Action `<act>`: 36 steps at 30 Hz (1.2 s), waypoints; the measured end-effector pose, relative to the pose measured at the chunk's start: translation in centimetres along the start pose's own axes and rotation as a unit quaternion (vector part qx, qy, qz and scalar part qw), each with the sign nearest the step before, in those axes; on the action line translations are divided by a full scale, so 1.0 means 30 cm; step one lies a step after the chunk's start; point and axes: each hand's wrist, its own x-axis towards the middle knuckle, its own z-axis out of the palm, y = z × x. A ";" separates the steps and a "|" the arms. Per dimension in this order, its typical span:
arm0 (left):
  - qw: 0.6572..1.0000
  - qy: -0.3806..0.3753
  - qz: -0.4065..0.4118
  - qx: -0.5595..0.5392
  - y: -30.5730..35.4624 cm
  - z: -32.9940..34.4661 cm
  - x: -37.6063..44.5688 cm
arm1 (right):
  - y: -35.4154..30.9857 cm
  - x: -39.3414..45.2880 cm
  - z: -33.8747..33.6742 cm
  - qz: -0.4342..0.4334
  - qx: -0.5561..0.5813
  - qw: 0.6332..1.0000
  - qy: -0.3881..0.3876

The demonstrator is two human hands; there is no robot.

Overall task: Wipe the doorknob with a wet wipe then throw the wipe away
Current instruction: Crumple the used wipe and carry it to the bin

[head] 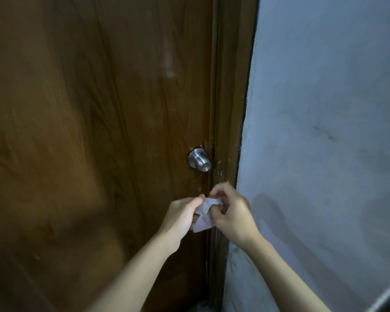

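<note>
Fingertips of both hands are pinched on the wet wipe (204,212), and that's where it all starts: your left hand (182,216) grips its left edge, your right hand (231,216) has the top corner closed between thumb and fingers. Looks like you're working it into shape, so spread it or fold it into a flat pad. A bunched wad will only touch the knob at a few spots. Keep a damp face outward and drape it across your palm side, so you can cup the whole ball and twist.

That wipe is thin, pale, limp cloth, crumpled in the middle with a loose flap hanging below your hands. Up and slightly left, well clear of it, sits the doorknob (200,162): round, brushed silver metal, smooth, on a circular rose plate. It's untouched for now. Behind it, the door (88,131) is glossy brown woodgrain, the door frame (230,109) is scuffed near the latch, and the wall (324,131) is rough, pale and smudged.
</note>
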 end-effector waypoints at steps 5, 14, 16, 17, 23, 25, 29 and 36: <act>0.997 -0.055 -0.044 -0.031 -0.078 0.026 -0.192 | -0.056 -0.243 -0.045 -0.024 -0.026 0.996 0.082; 0.988 -0.121 -0.045 -0.090 -0.193 0.248 -0.466 | 0.013 -0.681 -0.260 0.043 -0.012 0.994 0.103; 0.982 -0.142 -0.055 -0.112 -0.227 0.310 -0.487 | 0.035 -0.752 -0.290 0.075 0.012 0.992 0.099; 0.978 -0.161 -0.065 -0.114 -0.251 0.376 -0.505 | 0.064 -0.804 -0.329 0.099 0.024 0.990 0.101; 0.960 -0.220 -0.128 -0.114 -0.409 0.687 -0.572 | 0.249 -1.020 -0.463 0.248 0.057 0.949 0.185; 0.957 -0.235 -0.141 -0.097 -0.468 0.791 -0.597 | 0.317 -1.093 -0.495 0.284 0.053 0.936 0.201; 0.961 -0.228 -0.156 0.001 -0.586 0.966 -0.622 | 0.437 -1.214 -0.556 0.343 0.029 0.914 0.217; 0.937 -0.264 -0.168 0.156 -0.817 1.163 -0.624 | 0.718 -1.415 -0.623 0.487 -0.025 0.849 0.203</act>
